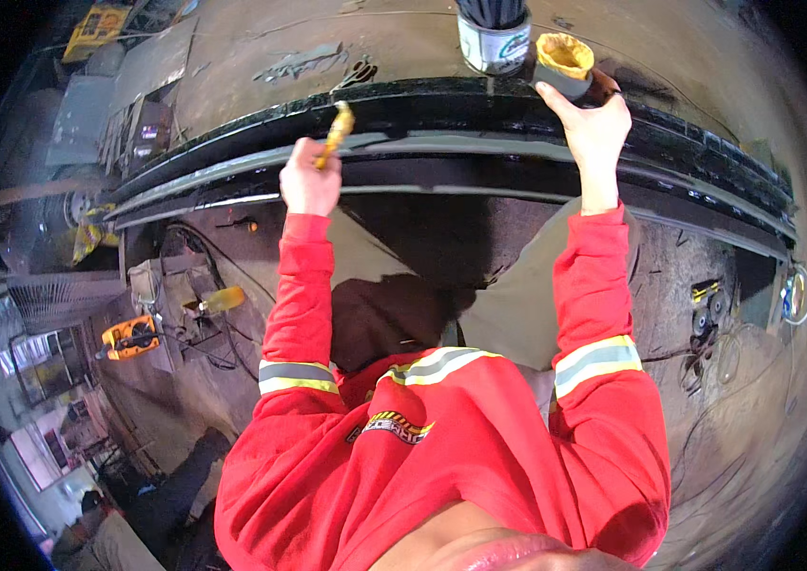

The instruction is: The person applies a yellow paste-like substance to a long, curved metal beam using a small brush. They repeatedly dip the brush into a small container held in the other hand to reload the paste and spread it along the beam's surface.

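Note:
My left hand is closed around a small yellow-handled tool that looks like a paintbrush. The brush stands above a long steel beam with glossy black faces and grey edges, lying across in front of me. My right hand grips a dark cup with a ragged yellow rim over the far side of the beam. What the cup holds is hard to make out. Left of that cup stands a white can with something dark blue and ribbed above it. Both knees are close to the beam's near side.
A yellow bottle and an orange device lie among cables to the left, near a wire mesh. Another person is at the lower left. Dark tools and a pale coil are on the right.

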Tool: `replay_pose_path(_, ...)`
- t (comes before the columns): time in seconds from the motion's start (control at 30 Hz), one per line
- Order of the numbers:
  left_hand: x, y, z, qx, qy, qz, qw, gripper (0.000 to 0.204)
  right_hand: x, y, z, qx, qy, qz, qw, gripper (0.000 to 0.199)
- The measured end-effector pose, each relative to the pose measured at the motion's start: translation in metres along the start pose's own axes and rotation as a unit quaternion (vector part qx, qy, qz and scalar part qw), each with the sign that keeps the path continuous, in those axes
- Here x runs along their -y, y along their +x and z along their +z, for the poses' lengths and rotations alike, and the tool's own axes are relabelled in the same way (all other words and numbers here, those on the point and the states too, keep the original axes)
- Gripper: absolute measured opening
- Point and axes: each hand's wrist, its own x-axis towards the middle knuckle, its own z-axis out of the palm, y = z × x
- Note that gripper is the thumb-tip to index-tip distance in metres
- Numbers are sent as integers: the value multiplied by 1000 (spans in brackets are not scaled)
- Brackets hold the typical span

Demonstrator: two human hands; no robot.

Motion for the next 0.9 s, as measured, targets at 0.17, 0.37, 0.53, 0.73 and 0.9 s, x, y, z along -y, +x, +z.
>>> replay_pose_path(0.17, -111, -11, 44, 149, -71, 152, 974, 14, -26, 13, -16, -37, 21, -4, 999, 60)
replay_pose_path(0.37, -160, 3, 87, 143, 85, 176, 970, 13, -23, 14, -21, -68, 39, 10, 997, 61)
replay_pose_path(0.53, -179, -14, 68, 62, 46, 213, 974, 12, -33, 22, -32, -95, 1, -34, 995, 61)
replay_pose_path(0.73, -166, -13, 72, 135, 119, 259, 949, 14, -29, 20, -31, -100, 23, -24, 994, 63)
replay_pose_path(0.9, -153, 1, 58, 222, 163, 257, 926, 12, -20, 22, -35, -92, 20, -14, 995, 66)
